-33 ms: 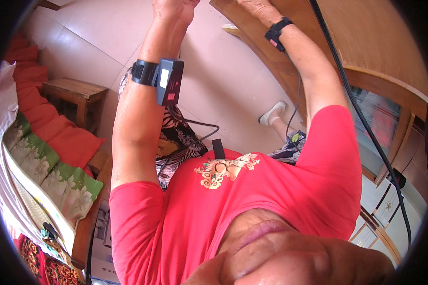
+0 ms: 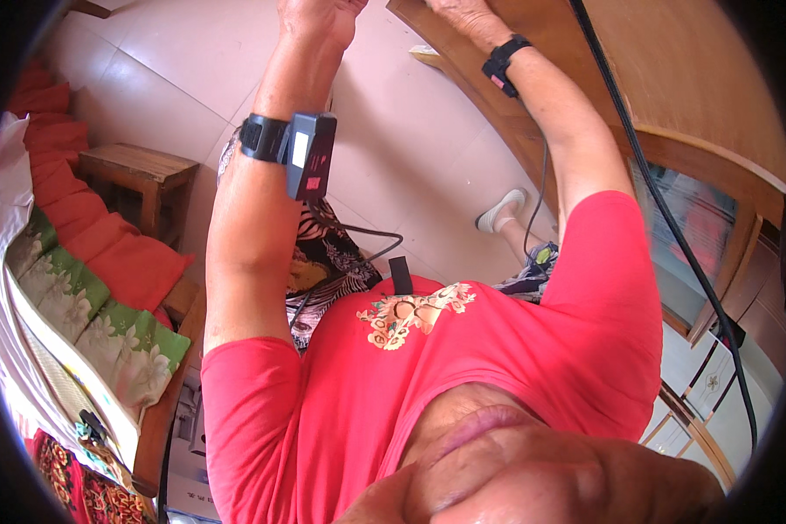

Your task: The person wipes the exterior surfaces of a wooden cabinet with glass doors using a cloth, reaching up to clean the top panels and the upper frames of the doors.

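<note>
My left hand (image 2: 319,16) is at the top edge of the head view, over the pale tiled floor. Its fingers are cut off, so what it holds, if anything, is hidden. My right hand (image 2: 465,17) is also cut by the top edge, in front of the brown wooden furniture (image 2: 533,44); whether it touches the wood I cannot tell. A black strap with a box-shaped device (image 2: 311,157) sits on my left forearm. Around my right wrist is a smaller black strapped device (image 2: 503,66).
A black cable (image 2: 664,210) hangs along the right side, before a glass-panelled cabinet (image 2: 694,231). At left stand a small wooden stool (image 2: 140,164) and a seat with red cushions (image 2: 118,244) and green floral cloth (image 2: 140,349). Someone's foot in a light shoe (image 2: 502,210) rests on the floor.
My right hand and wrist have shifted slightly to the left. The device on my left forearm sits a touch lower and is turned a little.
</note>
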Demonstrator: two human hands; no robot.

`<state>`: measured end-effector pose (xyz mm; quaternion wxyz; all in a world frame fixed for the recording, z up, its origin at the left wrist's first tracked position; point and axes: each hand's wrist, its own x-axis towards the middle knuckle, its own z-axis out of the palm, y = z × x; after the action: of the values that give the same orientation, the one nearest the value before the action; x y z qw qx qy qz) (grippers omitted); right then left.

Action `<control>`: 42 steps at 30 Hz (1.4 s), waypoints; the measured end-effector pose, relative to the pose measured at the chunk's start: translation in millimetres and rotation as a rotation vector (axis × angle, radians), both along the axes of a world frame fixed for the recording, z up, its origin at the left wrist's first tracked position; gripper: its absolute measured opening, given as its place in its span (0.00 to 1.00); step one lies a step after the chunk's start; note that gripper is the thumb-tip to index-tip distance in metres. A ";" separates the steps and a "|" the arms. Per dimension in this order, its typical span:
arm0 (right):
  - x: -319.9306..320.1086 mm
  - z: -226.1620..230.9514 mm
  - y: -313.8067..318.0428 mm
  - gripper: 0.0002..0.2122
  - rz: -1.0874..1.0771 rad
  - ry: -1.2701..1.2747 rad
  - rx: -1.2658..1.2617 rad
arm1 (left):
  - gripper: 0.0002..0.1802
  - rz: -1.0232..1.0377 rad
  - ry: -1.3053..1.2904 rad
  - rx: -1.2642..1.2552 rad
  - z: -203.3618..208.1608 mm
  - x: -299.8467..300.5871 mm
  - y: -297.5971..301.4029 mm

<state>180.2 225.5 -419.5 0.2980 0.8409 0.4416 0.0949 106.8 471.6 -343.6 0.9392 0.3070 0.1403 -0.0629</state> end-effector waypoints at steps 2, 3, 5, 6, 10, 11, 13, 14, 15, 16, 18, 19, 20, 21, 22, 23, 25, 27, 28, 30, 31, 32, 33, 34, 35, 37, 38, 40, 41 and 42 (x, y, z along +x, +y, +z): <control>-0.3 -29.5 -3.2 0.14 0.006 0.031 -0.109 | 0.23 -0.006 0.005 -0.018 1.5 -3.9 1.1; 5.2 -56.0 -14.5 0.14 0.059 -0.063 -0.090 | 0.23 0.000 0.000 -0.018 6.8 -7.4 4.0; 4.5 -91.4 -35.8 0.15 0.090 -0.156 -0.072 | 0.22 -0.003 0.018 -0.018 8.6 -7.7 -2.2; -0.1 -93.1 -32.2 0.12 0.079 -0.099 -0.065 | 0.22 0.001 0.013 -0.017 8.6 -7.5 -1.1; -24.3 -113.3 -56.9 0.13 0.020 0.105 -0.270 | 0.22 -0.038 -0.007 -0.011 12.1 -6.1 -6.3; -37.1 -120.4 -71.6 0.11 0.033 0.096 -0.241 | 0.22 -0.048 -0.005 0.001 12.9 -5.3 -7.5; -64.2 -112.2 -87.7 0.11 0.019 0.155 -0.324 | 0.21 -0.035 -0.018 -0.004 8.3 -2.0 0.0; -80.1 -106.6 -97.7 0.11 0.004 0.218 -0.408 | 0.21 -0.023 -0.029 -0.011 5.2 -1.5 2.9; -96.0 -97.4 -113.9 0.11 -0.010 0.221 -0.412 | 0.21 -0.017 -0.027 -0.017 7.9 -1.4 1.9; -110.7 -89.4 -132.3 0.11 -0.022 0.293 -0.410 | 0.21 -0.033 -0.027 -0.022 9.6 0.4 0.2; -133.8 -72.5 -168.6 0.11 -0.049 0.369 -0.408 | 0.21 -0.032 -0.042 -0.008 12.7 3.7 -3.6; -144.7 -63.4 -187.4 0.12 -0.043 0.338 -0.340 | 0.21 -0.042 -0.055 -0.013 12.7 4.8 -4.5; -155.3 -55.5 -203.8 0.12 -0.036 0.306 -0.273 | 0.21 -0.056 -0.056 -0.018 11.2 6.6 -6.2; -158.2 -43.5 -215.8 0.11 -0.002 0.263 -0.264 | 0.21 -0.065 -0.065 -0.010 8.8 8.7 -7.1; -155.5 -28.4 -222.5 0.10 0.039 0.217 -0.254 | 0.22 -0.067 -0.076 0.000 8.9 9.6 -6.5; -154.6 -16.1 -225.7 0.09 0.028 0.169 -0.285 | 0.23 -0.078 -0.086 0.041 9.3 9.8 -5.5; -158.9 -1.4 -248.4 0.09 -0.006 0.103 -0.190 | 0.23 -0.113 -0.095 0.036 0.2 19.5 -18.0; -138.2 47.9 -226.5 0.09 -0.004 -0.008 -0.094 | 0.26 -0.075 -0.106 0.084 0.2 18.8 -10.9; -132.2 69.2 -219.1 0.09 -0.033 -0.042 -0.026 | 0.26 -0.076 -0.105 0.077 -1.9 16.8 -9.4; -113.1 128.9 -183.6 0.16 -0.318 0.208 0.189 | 0.26 -0.083 -0.091 0.074 -10.2 18.7 -3.1; -119.2 148.6 -174.6 0.16 -0.233 0.146 0.242 | 0.26 -0.100 -0.096 0.062 -13.5 22.9 -6.9; -122.3 156.0 -169.8 0.17 -0.134 0.089 0.300 | 0.26 -0.104 -0.102 0.047 -18.4 25.1 -6.8; -125.7 158.7 -171.4 0.17 -0.136 0.090 0.294 | 0.26 -0.105 -0.107 0.029 -19.7 23.5 -7.6; -128.0 161.4 -174.1 0.16 -0.094 0.021 0.221 | 0.26 -0.105 -0.106 0.023 -20.8 22.7 -7.6; -129.2 164.0 -177.4 0.15 -0.051 -0.046 0.148 | 0.26 -0.096 -0.101 0.040 -21.9 22.5 -7.2; -135.9 150.3 -206.3 0.15 -0.358 0.182 0.175 | 0.26 -0.090 -0.102 0.047 -20.1 24.4 -11.5; -133.7 135.7 -217.3 0.15 -0.640 0.415 0.212 | 0.26 -0.060 -0.104 0.057 -19.7 24.9 -5.6; -148.0 108.5 -241.1 0.06 -0.016 -0.102 -0.024 | 0.26 -0.044 -0.102 0.060 -17.4 23.6 -5.0; -154.3 93.2 -253.3 0.07 -0.007 -0.108 -0.083 | 0.26 -0.046 -0.094 0.058 -13.1 22.2 -7.0; -161.5 80.4 -264.9 0.08 0.001 -0.115 -0.143 | 0.26 -0.050 -0.088 0.055 -9.6 20.9 -10.2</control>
<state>18.7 -39.4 -339.1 0.3823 0.8104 0.4298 0.1112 127.7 461.3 -353.2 0.9337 0.3387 0.0928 -0.0691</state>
